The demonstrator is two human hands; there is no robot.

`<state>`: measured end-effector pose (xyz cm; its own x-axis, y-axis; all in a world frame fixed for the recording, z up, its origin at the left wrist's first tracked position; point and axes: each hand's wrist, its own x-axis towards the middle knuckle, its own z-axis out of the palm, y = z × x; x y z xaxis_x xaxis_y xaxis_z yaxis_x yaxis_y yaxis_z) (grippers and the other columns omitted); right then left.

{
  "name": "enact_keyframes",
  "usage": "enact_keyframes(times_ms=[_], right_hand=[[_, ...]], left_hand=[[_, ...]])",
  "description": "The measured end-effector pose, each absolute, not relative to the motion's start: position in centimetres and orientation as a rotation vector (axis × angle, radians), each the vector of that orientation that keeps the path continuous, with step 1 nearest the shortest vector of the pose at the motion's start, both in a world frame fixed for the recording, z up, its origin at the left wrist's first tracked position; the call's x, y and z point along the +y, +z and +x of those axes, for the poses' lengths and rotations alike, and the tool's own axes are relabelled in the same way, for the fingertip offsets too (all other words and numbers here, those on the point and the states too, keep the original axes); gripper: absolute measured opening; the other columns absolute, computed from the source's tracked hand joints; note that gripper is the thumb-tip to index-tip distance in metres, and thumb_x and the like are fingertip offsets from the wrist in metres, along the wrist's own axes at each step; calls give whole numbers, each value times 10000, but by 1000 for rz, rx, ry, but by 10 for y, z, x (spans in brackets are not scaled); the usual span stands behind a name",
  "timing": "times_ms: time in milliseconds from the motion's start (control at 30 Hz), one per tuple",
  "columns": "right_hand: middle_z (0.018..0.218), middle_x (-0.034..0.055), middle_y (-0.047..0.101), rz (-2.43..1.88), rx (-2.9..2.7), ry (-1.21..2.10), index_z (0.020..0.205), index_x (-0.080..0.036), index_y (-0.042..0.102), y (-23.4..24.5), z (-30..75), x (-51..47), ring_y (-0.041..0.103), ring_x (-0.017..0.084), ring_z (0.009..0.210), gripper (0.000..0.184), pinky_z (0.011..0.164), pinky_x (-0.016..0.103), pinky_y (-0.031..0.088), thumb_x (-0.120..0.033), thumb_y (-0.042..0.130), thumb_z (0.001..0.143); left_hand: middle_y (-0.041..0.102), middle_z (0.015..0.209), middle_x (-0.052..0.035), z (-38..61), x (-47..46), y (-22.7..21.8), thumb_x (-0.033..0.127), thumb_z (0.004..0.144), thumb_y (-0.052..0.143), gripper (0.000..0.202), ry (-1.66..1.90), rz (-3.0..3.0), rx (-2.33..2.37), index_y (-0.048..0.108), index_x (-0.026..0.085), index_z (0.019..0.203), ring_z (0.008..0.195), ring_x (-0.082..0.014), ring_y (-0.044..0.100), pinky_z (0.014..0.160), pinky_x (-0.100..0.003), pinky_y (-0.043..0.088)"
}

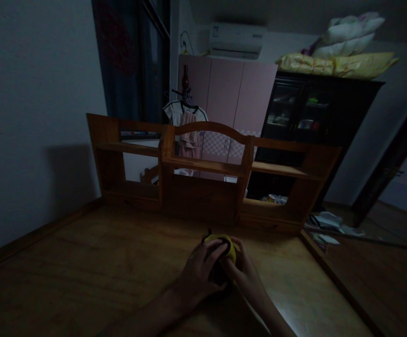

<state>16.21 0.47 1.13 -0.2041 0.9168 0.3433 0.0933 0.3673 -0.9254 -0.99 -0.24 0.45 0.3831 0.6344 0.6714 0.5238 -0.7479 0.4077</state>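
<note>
Left hand (200, 270), right hand (246, 271) both curled around yellow-black object (226, 244), possibly pouch, on desk (84, 271). Wooden shelf (203, 164) at 12 o'clock; lower compartment toward 2 o'clock holds small clutter (275, 199).

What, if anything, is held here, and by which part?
A small yellow-and-black object, clasped between both hands: left hand over its top, right hand on its right side.

Object (224, 244) on desk (101, 267), shelf unit (203, 192) behind it
</note>
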Motion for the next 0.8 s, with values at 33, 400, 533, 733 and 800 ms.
enact_keyframes(times_ms=[33, 400, 533, 733, 800], right_hand=[[1142, 67, 616, -940, -1591, 1002, 1257, -232, 431, 12, 162, 3, 611, 219, 989, 419, 842, 345, 513, -303, 536, 858], [1162, 66, 577, -976, -1779, 613, 1147, -237, 598, 14, 161, -2, 543, 239, 1084, 333, 928, 340, 450, -194, 505, 830], [1261, 49, 553, -933, -1762, 763, 1266, -259, 513, 3, 164, 6, 491, 237, 1190, 477, 1028, 396, 380, -162, 500, 800], [1380, 29, 453, -754, -1712, 1111, 1412, -262, 292, 17, 162, 1, 463, 196, 1229, 668, 1056, 378, 346, -132, 479, 783], [1322, 39, 504, -774, -1683, 1125, 1399, -259, 285, 23, 160, -3, 542, 191, 1121, 642, 967, 354, 429, -152, 483, 798]], left_hand=[[394, 1369, -86, -11, -3, 5, 282, 704, 726, 839, 1298, 2543, 1053, 273, 331, 1408, 1261, -285, 424, 1049, -444, 403], [409, 1361, -51, -3, -5, 1, 192, 551, 790, 973, 1234, 2343, 1213, 314, 364, 1382, 1211, -298, 464, 1004, -457, 439], [437, 1333, -42, 0, -7, 2, 163, 525, 801, 969, 1269, 2256, 1265, 346, 358, 1358, 1203, -296, 464, 1018, -456, 423], [450, 1337, -57, -1, -9, 0, 201, 525, 819, 1048, 1266, 2318, 1280, 269, 348, 1405, 1203, -302, 468, 1002, -452, 436], [456, 1335, -63, -3, -8, 0, 204, 541, 816, 1039, 1284, 2358, 1265, 263, 336, 1411, 1206, -298, 468, 1002, -439, 436]])
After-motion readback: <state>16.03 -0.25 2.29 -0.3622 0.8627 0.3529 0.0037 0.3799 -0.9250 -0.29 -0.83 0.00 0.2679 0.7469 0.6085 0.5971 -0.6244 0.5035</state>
